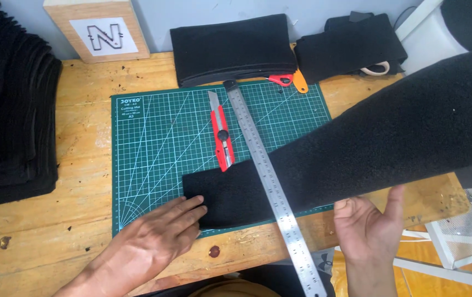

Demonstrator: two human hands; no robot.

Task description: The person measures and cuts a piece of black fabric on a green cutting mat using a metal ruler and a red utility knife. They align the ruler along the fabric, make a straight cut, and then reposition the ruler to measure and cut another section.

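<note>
Nearest us, at the bottom of the frame, our left hand [161, 234] lies flat with fingers spread and extended, pressing the near left corner of the black foam strip [357, 148] down onto the green cutting mat [153, 137]. Lower right, our right hand [370, 225] is open, palm up, fingers loosely curled under the strip's lower edge, thumb raised against it; it supports the foam rather than clamping it.

The strip runs from the mat's lower centre up and off to the upper right of the frame, where it lifts clear of the wooden workbench [82, 99]. A steel ruler [269, 181] lies diagonally across it, from the mat's top edge down toward us. Just left of the ruler, touching the strip's far edge, rests a red utility knife [222, 137].

To do this well, we judge the foam should lie flat and square to the mat's grid before the ruler is pressed on, so the left palm keeps the corner from creeping while the right eases out the sag.

At the upper centre sit folded black foam pieces [233, 47], with more stacked at the far left [13, 104]. Orange-handled scissors [293, 80] lie just beside the folded pieces.
</note>
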